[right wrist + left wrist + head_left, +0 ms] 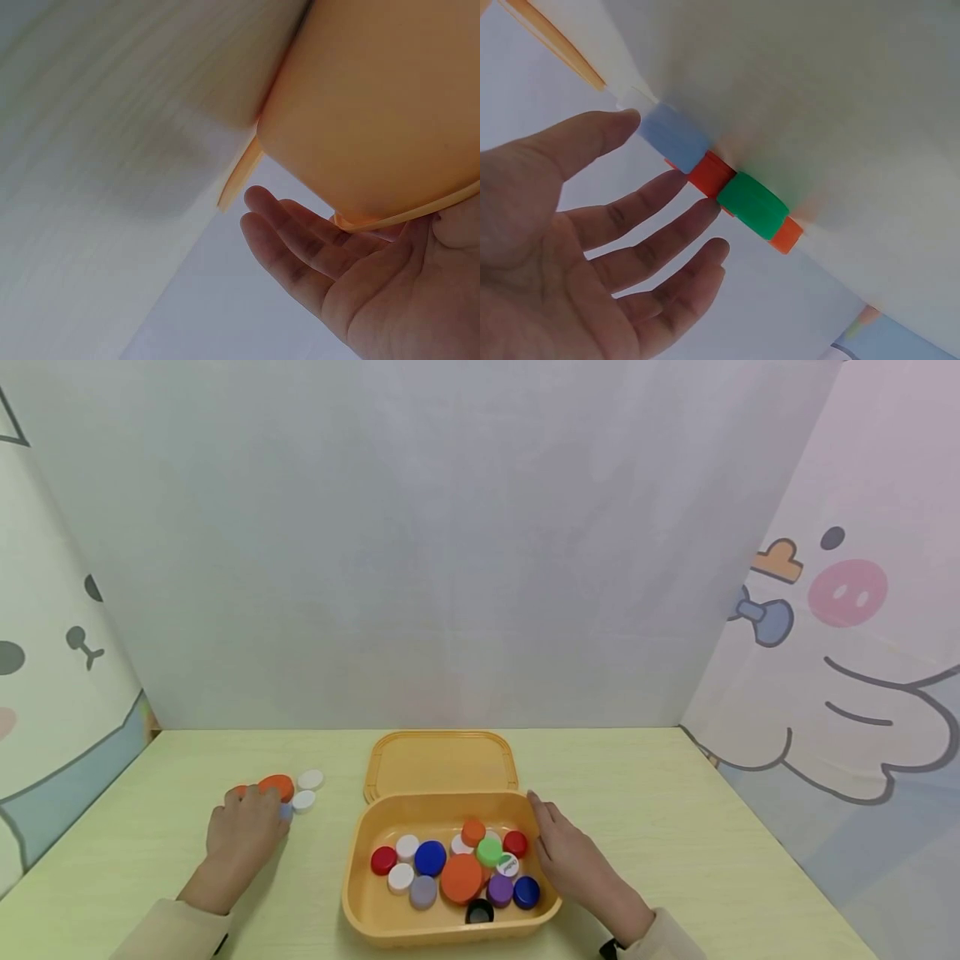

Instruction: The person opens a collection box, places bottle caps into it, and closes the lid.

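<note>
On a pale yellow-green desk [675, 827], a yellow-orange container [450, 937] stands near the front, holding loose, round plastic caps. Inside, a large orange cap [461, 878] lies near the centre, with a royal blue cap [431, 858] on its left, a purple cap [500, 890] on its right and a black cap [480, 911] close to the front wall; red, white, bright green and lilac ones lie around them. A matching lid [442, 764] lies flat behind the container, its near edge hidden.

To the left, well apart from the container, the left hand [247, 827] is open, fingers loosely bent and thumb held apart. The left wrist view shows it beside a row: a light blue cap [676, 139], a red cap [711, 175], a dark green cap [754, 205] and a small orange cap [786, 236]. Whether the fingertips touch them is unclear. Two white caps [303, 801] lie just beyond.

The right hand [573, 852], fingers extended, rests against the container's right rim.
</note>
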A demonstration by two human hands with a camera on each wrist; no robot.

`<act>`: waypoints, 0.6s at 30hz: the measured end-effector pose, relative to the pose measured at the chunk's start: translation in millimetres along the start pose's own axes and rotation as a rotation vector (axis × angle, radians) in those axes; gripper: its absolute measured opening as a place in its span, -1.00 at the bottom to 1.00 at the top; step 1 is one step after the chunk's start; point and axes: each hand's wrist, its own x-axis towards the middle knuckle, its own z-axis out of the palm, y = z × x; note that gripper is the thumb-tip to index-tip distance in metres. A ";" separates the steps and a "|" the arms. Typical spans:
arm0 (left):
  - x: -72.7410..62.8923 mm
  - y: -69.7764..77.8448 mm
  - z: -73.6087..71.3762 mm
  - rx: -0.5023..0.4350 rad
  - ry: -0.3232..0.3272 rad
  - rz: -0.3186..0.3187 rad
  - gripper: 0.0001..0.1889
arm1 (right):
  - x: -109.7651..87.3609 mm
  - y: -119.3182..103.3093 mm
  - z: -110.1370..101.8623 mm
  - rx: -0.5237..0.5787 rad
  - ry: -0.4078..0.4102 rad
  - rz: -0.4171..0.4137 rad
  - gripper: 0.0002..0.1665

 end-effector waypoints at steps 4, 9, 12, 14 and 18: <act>0.2 0.3 0.1 -0.006 -0.002 -0.006 -0.78 | -0.1 -0.2 0.1 -0.003 0.003 -0.002 -0.39; -0.1 0.6 2.8 0.016 0.007 -0.004 -0.78 | -0.2 -0.8 -0.2 0.000 -0.004 0.006 -0.38; -1.5 0.9 4.6 0.031 0.023 0.003 -0.76 | -0.1 -0.8 -0.2 0.001 -0.011 0.012 -0.38; -1.8 1.2 5.0 0.023 0.026 0.000 -0.76 | -0.1 -0.7 -0.2 -0.001 -0.012 0.011 -0.38; -0.9 1.6 4.3 0.011 0.013 -0.011 -0.77 | -0.2 -0.8 -0.7 0.000 -0.010 0.012 -0.38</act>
